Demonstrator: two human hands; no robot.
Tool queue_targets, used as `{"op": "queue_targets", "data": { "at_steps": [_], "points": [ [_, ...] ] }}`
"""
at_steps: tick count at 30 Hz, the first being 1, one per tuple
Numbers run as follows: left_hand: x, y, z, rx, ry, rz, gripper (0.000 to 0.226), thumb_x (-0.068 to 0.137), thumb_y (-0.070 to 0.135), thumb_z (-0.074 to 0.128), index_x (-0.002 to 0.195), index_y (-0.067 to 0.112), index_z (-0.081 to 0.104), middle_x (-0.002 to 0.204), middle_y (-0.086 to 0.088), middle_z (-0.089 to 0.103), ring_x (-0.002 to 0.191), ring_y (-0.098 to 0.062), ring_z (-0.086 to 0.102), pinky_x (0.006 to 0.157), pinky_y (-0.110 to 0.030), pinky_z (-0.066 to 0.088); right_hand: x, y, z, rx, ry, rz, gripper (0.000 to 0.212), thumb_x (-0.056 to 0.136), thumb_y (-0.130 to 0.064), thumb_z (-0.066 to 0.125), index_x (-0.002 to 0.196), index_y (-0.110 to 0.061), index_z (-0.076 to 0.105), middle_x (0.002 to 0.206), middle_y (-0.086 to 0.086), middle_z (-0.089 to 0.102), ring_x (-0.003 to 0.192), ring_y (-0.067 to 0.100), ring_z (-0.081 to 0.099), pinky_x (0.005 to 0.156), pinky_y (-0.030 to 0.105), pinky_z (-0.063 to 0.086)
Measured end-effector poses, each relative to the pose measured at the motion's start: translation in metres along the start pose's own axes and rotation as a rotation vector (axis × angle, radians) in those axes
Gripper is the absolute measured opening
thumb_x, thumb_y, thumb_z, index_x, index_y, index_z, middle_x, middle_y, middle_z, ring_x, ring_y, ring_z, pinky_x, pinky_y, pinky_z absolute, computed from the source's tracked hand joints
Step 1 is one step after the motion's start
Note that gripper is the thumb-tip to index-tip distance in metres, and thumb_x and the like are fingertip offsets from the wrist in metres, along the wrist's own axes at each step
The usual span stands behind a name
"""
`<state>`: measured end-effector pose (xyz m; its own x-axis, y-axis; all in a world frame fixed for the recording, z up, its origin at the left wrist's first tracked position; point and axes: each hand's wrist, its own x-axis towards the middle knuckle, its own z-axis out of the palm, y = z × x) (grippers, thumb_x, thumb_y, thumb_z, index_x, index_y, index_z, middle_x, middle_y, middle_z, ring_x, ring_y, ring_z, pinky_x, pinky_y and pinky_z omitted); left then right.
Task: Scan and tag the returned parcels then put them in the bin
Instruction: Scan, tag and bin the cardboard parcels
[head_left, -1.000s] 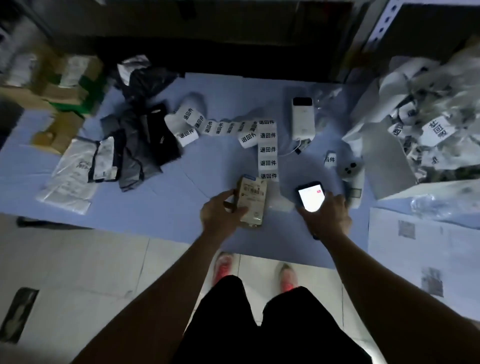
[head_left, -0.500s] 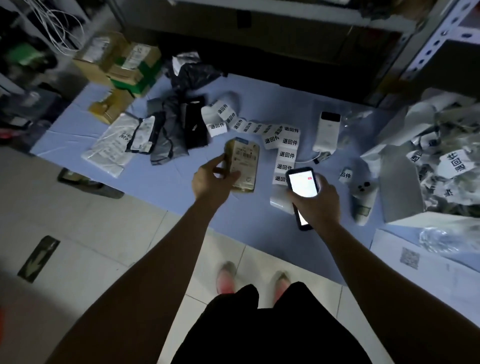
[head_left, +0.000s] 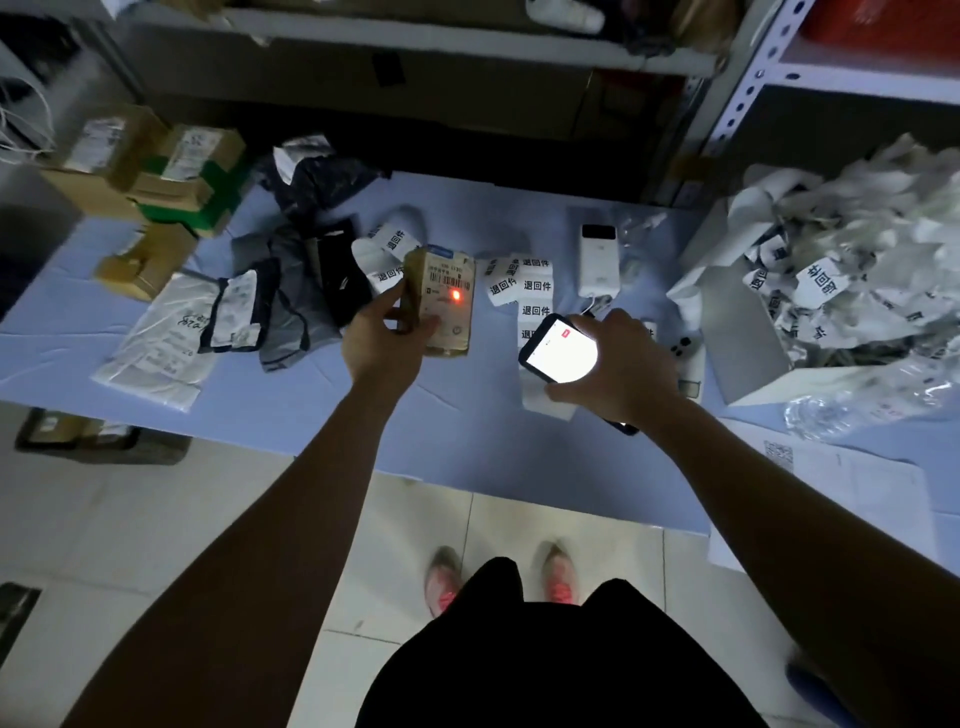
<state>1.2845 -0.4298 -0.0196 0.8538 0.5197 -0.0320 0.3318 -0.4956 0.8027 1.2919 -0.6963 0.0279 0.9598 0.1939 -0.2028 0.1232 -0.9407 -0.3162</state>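
My left hand (head_left: 382, 340) grips a small brown cardboard parcel (head_left: 447, 304) by its left edge, lifted over the blue table sheet (head_left: 249, 415). A red scan dot glows on the parcel's barcode label. My right hand (head_left: 621, 371) holds a handheld scanner (head_left: 558, 348) with a bright white screen, angled toward the parcel from the right. A strip of white return stickers (head_left: 535, 286) lies on the sheet between and behind the two hands.
Dark and white mailer bags (head_left: 291, 291) lie left of the parcel, brown boxes (head_left: 150, 171) at the far left. A white label printer (head_left: 597, 260) stands behind the scanner. A white box (head_left: 748, 338) heaped with sticker backing sits at the right. Metal shelving (head_left: 753, 67) stands behind.
My left hand has raised the parcel off the sheet and tilted its label up. My right hand has lifted the scanner and turned it toward the parcel; the red dot now shows on the label.
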Motion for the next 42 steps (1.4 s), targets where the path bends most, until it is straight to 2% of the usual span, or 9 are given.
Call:
{"op": "queue_targets", "data": {
  "at_steps": [4,9,14,19,27,31,36,39,42],
  "points": [
    [0.008,0.001,-0.003,0.023,-0.014,0.063,0.048,0.077,0.039,0.083,0.122,0.037,0.068,0.089,0.020,0.064,0.072,0.013,0.054,0.060,-0.013,0.039,-0.008,-0.007,0.003,-0.012,0.035,0.003,0.091,0.063,-0.065,0.082,0.140,-0.030,0.049,0.125,0.005,0.059,0.121,0.026,0.054,0.092,0.043,0.053],
    [0.014,-0.001,-0.007,0.056,-0.027,0.131,0.049,0.080,0.039,0.081,0.127,0.034,0.066,0.097,0.019,0.065,0.083,0.000,0.057,0.060,-0.014,0.035,-0.016,-0.016,0.005,-0.022,0.056,0.024,0.091,0.063,-0.065,0.083,0.140,-0.030,0.050,0.124,0.005,0.059,0.120,0.026,0.054,0.091,0.043,0.053],
    [0.025,-0.006,-0.009,0.048,-0.030,0.148,0.053,0.080,0.038,0.081,0.130,0.033,0.065,0.111,0.009,0.071,0.091,-0.006,0.060,0.063,-0.011,0.036,-0.021,-0.024,0.008,-0.004,0.061,0.061,0.092,0.063,-0.063,0.084,0.142,-0.031,0.050,0.121,0.006,0.058,0.120,0.026,0.053,0.093,0.046,0.054],
    [0.035,-0.012,-0.013,0.015,-0.029,0.150,0.054,0.081,0.040,0.080,0.132,0.031,0.064,0.114,0.007,0.072,0.099,-0.010,0.065,0.079,-0.028,0.052,-0.024,-0.030,0.009,0.008,0.074,0.097,0.089,0.061,-0.065,0.083,0.138,-0.032,0.051,0.119,0.005,0.060,0.119,0.024,0.054,0.092,0.046,0.055],
    [0.048,-0.009,-0.031,-0.069,-0.030,0.126,0.054,0.078,0.042,0.082,0.130,0.031,0.066,0.108,0.008,0.074,0.097,-0.010,0.068,0.084,-0.037,0.059,-0.028,-0.049,0.011,-0.010,0.086,0.057,0.089,0.063,-0.062,0.085,0.138,-0.028,0.053,0.119,0.009,0.060,0.117,0.030,0.056,0.092,0.050,0.054],
    [0.055,-0.008,-0.042,-0.081,-0.043,0.110,0.059,0.078,0.042,0.081,0.133,0.031,0.064,0.107,0.008,0.074,0.097,-0.009,0.069,0.086,-0.038,0.059,-0.029,-0.057,0.012,0.010,0.111,0.056,0.090,0.061,-0.058,0.088,0.139,-0.027,0.055,0.118,0.011,0.060,0.117,0.033,0.056,0.091,0.048,0.054],
    [0.056,-0.008,-0.051,-0.023,-0.032,0.150,0.058,0.079,0.041,0.080,0.134,0.030,0.063,0.111,0.007,0.073,0.099,-0.010,0.067,0.085,-0.031,0.056,-0.029,-0.062,0.011,0.064,0.180,0.055,0.083,0.060,-0.056,0.089,0.131,-0.024,0.060,0.115,0.015,0.060,0.108,0.036,0.061,0.084,0.053,0.057],
    [0.055,-0.012,-0.053,0.007,-0.045,0.154,0.059,0.079,0.040,0.080,0.135,0.032,0.062,0.113,0.009,0.072,0.098,-0.007,0.064,0.078,-0.021,0.047,-0.029,-0.064,0.010,0.060,0.181,0.058,0.082,0.059,-0.056,0.089,0.129,-0.026,0.059,0.115,0.014,0.058,0.108,0.036,0.059,0.085,0.053,0.056],
    [0.052,-0.015,-0.053,0.018,-0.054,0.165,0.058,0.079,0.038,0.080,0.134,0.033,0.062,0.112,0.010,0.071,0.091,-0.003,0.058,0.075,-0.019,0.044,-0.032,-0.067,0.009,0.052,0.171,0.033,0.081,0.059,-0.057,0.088,0.130,-0.028,0.059,0.115,0.013,0.059,0.110,0.034,0.058,0.087,0.052,0.055]
  ]
}}
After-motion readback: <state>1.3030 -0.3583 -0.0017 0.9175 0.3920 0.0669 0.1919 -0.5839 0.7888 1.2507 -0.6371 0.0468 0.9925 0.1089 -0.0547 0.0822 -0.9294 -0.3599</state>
